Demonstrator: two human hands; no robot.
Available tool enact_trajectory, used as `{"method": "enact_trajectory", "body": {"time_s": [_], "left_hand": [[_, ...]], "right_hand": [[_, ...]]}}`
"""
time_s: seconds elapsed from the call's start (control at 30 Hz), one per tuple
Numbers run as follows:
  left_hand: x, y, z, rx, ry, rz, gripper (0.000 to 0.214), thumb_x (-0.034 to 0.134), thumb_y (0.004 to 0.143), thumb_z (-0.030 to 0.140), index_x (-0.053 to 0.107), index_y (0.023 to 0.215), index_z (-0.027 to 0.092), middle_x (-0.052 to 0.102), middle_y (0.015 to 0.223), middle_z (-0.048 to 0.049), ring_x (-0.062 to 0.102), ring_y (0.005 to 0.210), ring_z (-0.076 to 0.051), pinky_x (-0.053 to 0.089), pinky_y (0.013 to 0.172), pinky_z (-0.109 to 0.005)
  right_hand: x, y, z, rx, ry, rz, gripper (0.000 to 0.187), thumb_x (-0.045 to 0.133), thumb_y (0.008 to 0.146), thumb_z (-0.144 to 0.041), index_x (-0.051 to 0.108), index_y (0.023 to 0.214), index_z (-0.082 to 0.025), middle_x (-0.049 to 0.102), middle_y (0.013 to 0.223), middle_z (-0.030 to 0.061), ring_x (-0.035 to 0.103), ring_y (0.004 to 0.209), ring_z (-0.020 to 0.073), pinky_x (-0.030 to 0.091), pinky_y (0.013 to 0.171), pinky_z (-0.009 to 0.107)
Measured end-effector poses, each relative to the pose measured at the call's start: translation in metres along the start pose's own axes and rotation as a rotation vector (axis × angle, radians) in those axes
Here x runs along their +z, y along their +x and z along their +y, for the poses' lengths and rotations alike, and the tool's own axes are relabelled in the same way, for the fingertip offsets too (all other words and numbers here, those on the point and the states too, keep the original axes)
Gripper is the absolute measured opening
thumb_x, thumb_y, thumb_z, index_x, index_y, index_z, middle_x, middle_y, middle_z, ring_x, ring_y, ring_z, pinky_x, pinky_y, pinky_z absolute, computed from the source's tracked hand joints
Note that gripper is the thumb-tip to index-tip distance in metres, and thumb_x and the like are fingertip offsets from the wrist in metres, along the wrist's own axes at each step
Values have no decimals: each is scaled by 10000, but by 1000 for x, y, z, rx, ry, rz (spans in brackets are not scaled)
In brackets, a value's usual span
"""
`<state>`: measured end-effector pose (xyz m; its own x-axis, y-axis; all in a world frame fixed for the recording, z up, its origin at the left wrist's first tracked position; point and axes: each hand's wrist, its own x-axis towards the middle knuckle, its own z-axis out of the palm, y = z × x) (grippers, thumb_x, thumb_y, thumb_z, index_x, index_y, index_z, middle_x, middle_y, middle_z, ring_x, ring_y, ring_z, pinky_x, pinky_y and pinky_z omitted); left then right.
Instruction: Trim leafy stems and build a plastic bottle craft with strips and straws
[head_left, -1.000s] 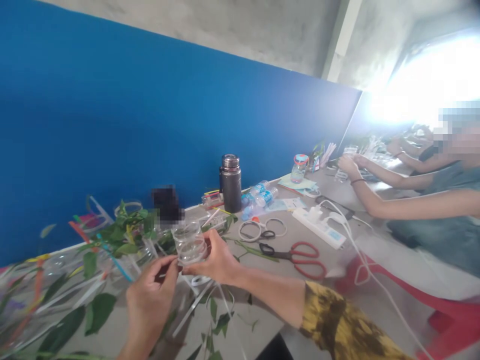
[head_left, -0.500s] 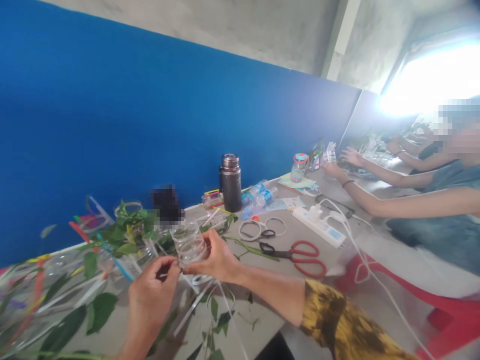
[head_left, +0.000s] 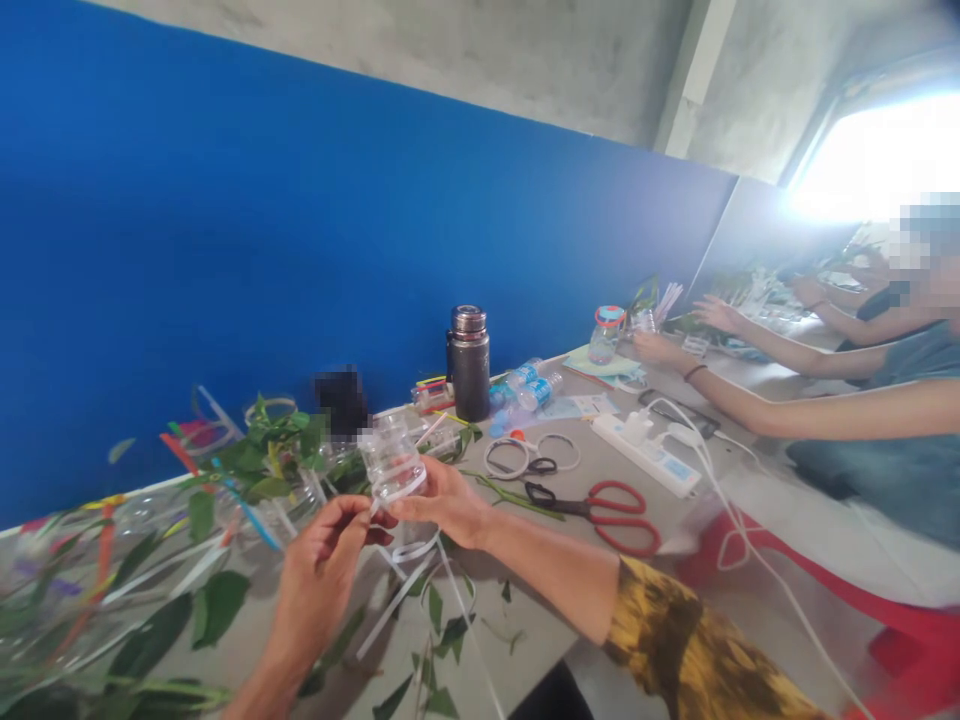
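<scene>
My right hand [head_left: 442, 505] grips a clear ribbed plastic container [head_left: 391, 462], probably a cut bottle section, holding it upright above the table. A thin white plastic strip [head_left: 409, 551] runs below it. My left hand [head_left: 319, 565] is raised next to the container, its thumb and fingers pinched together at the container's lower edge. What the pinch holds is partly hidden, but it looks like the end of a white strip. A yellow-and-brown patterned sleeve [head_left: 694, 650] covers my right upper arm.
Leafy green sprigs [head_left: 262, 460] and coloured strips lie at the left. Red-handled scissors [head_left: 600, 510], a white power strip [head_left: 645, 455], a dark steel flask [head_left: 471, 365] and water bottles [head_left: 529, 390] stand beyond. A co-worker's arms [head_left: 750, 410] reach in at the right.
The container has risen and turned more upright, and my left hand has moved up toward it. The co-worker's near hand has shifted left along the table.
</scene>
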<state>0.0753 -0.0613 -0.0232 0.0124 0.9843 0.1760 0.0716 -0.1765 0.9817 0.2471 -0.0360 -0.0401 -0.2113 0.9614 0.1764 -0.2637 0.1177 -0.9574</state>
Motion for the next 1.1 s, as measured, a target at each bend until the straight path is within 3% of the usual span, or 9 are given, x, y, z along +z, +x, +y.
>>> {"method": "enact_trajectory", "body": {"time_s": [0.17, 0.4, 0.5, 0.67, 0.93, 1.1], "left_hand": [[3, -3, 2, -49, -277, -41, 267, 782, 742, 415, 680, 783, 172, 737, 808, -49, 704, 750, -201, 590, 673, -313], [3, -2, 7, -85, -465, 37, 300, 824, 687, 379, 620, 771, 176, 712, 767, -23, 690, 710, -182, 551, 579, -275], [1, -1, 5, -63, -421, 70, 311, 814, 709, 392, 609, 806, 179, 713, 760, -19, 694, 691, -179, 546, 583, -275], [-1, 5, 6, -30, -344, 95, 323, 794, 719, 419, 604, 825, 180, 728, 780, -34, 706, 688, -192, 552, 603, -292], [-6, 21, 24, 10, -304, 124, 314, 786, 707, 406, 616, 837, 178, 761, 864, -73, 721, 740, -210, 566, 632, -309], [-3, 30, 37, 50, -394, 106, 267, 801, 695, 344, 610, 772, 175, 763, 897, -73, 736, 799, -216, 558, 628, -285]], "right_hand": [[-6, 4, 7, 135, 352, -24, 556, 946, 589, -454, 678, 1013, -215, 721, 887, -10, 676, 786, 172, 531, 726, 298], [-23, 14, 10, 251, 633, -92, 305, 759, 836, -405, 676, 1023, -179, 774, 986, 85, 685, 842, 193, 543, 730, 308], [-29, 16, 5, 261, 676, -76, 282, 653, 918, -423, 682, 1029, -166, 772, 1015, 111, 687, 840, 205, 550, 705, 314], [-33, 21, 0, 275, 717, -36, 214, 632, 932, -369, 685, 997, -172, 745, 893, 61, 697, 814, 194, 555, 685, 288], [-30, 45, -16, 330, 736, -52, 308, 573, 942, -418, 666, 985, -128, 741, 897, 146, 693, 733, 200, 578, 633, 292], [-24, 66, -28, 306, 737, -45, 316, 509, 958, -449, 649, 955, -166, 741, 877, 130, 676, 692, 197, 571, 599, 304]]}}
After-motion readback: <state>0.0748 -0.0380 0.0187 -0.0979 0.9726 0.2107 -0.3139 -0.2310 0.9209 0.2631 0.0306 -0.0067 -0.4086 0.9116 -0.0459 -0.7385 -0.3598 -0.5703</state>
